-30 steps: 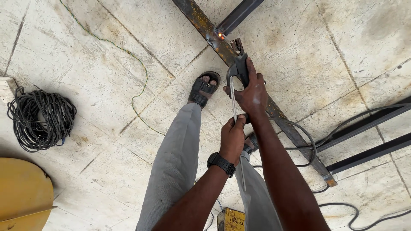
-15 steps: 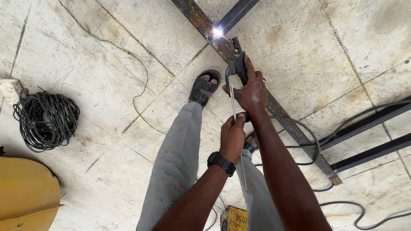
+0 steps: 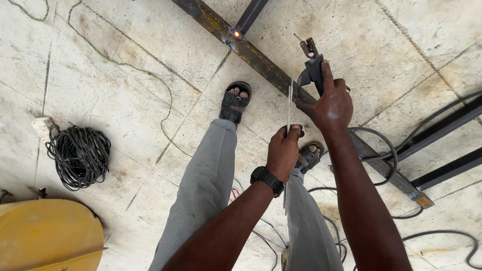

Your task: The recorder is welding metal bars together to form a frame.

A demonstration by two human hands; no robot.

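My right hand (image 3: 329,105) grips a black electrode holder (image 3: 311,70) whose jaws point up and away, with only a short rod stub at its tip. My left hand (image 3: 283,150) pinches a thin grey welding rod (image 3: 289,103) upright, just left of the holder. Beyond them a rusty steel bar (image 3: 256,55) lies diagonally on the concrete floor. A small orange glow (image 3: 236,34) shows where a dark crosspiece (image 3: 251,15) meets it. My grey trouser legs and sandalled feet (image 3: 233,103) stand below the bar. A black watch (image 3: 267,179) sits on my left wrist.
A coil of black cable (image 3: 78,155) lies on the floor at left, above a yellow curved object (image 3: 45,236). Dark steel bars (image 3: 442,135) and loose black cables (image 3: 381,165) lie at right. A thin wire (image 3: 125,65) snakes across the concrete.
The bright arc at the joint has died to a small glow. My right hand has lifted the holder away from the bar, to the right. The view has shifted.
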